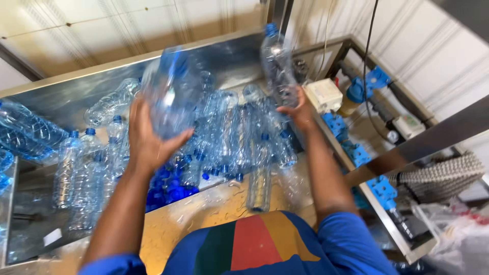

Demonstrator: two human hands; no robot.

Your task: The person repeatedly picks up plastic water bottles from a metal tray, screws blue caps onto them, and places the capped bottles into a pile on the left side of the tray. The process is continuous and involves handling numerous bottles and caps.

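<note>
Left hand [148,136] grips an empty clear bottle [170,91]; right hand [300,113] grips another bottle [277,63] by its base: both look light, thin-walled, crushable, best held mid-body.

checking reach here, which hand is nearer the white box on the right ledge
Right. The right hand, gripping an upright clear bottle, is just left of the white box; the left hand holds another bottle far across the pile.

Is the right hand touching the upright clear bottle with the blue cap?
Touching. The head view shows the right hand closed around the base of the clear bottle, with no gap between them.
</note>
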